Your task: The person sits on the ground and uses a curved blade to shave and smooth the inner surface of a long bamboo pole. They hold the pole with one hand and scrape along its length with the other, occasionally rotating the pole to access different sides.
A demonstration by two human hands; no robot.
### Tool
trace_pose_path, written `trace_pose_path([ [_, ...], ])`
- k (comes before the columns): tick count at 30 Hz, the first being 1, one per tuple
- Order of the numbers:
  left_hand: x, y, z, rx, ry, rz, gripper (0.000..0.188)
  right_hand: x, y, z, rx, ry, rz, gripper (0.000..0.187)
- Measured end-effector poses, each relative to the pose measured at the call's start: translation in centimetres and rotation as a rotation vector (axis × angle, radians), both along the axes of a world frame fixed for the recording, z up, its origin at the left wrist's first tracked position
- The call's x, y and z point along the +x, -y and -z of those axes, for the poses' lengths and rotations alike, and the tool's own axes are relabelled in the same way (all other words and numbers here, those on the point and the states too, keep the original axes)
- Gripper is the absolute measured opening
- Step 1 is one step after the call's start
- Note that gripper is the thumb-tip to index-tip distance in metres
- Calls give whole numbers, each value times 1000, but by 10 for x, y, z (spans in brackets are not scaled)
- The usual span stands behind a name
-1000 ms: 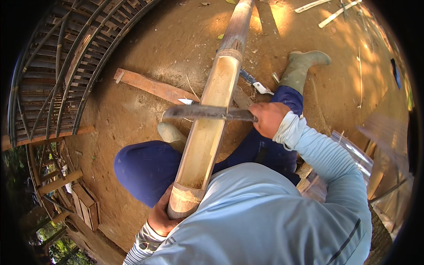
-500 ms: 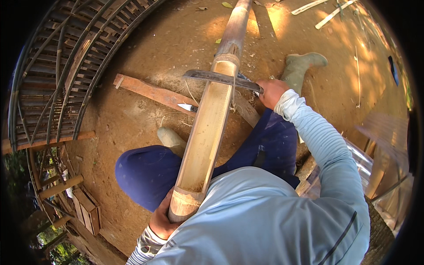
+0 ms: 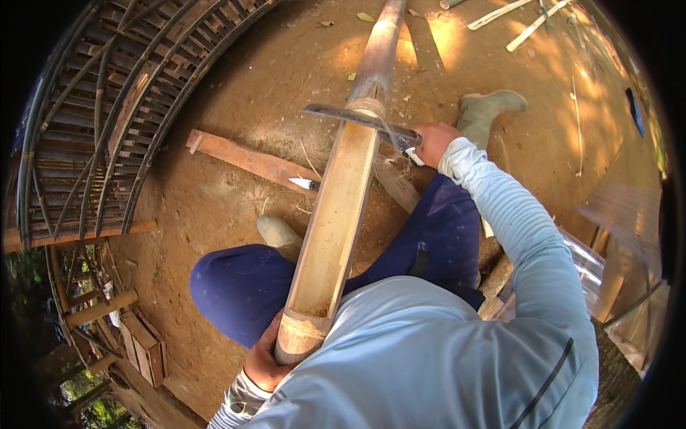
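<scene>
Bamboo tube (image 3: 333, 229): machete (image 3: 357, 117) farther forward than before, right fingers (image 3: 431, 143) clenched on it; left fingers (image 3: 266, 352) cupping tube.

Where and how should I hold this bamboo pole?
Probably by its near end, from the left, palm curved around: there the bamboo pole is whole and rounded, whereas its middle is cut open with narrow edges. The left hand holds it there, well away from the long knife crossing farther up.
</scene>
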State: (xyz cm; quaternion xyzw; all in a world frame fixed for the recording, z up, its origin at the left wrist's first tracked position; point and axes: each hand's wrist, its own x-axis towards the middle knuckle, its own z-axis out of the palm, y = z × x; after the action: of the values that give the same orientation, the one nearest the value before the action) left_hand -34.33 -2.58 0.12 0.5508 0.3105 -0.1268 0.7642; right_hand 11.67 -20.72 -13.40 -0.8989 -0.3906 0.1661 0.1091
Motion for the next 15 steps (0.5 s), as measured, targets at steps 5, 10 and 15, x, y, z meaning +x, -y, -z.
trace_pose_path([
  [5,-14,-9,16,49,14,53,107,-4,6,8,60,107,-154,35],
  [10,-10,-4,11,-115,8,-43,109,-11,6,11,90,76,-2,36],
  [15,-9,-3,12,-174,7,-76,108,-59,25,47,516,20,156,39],
])
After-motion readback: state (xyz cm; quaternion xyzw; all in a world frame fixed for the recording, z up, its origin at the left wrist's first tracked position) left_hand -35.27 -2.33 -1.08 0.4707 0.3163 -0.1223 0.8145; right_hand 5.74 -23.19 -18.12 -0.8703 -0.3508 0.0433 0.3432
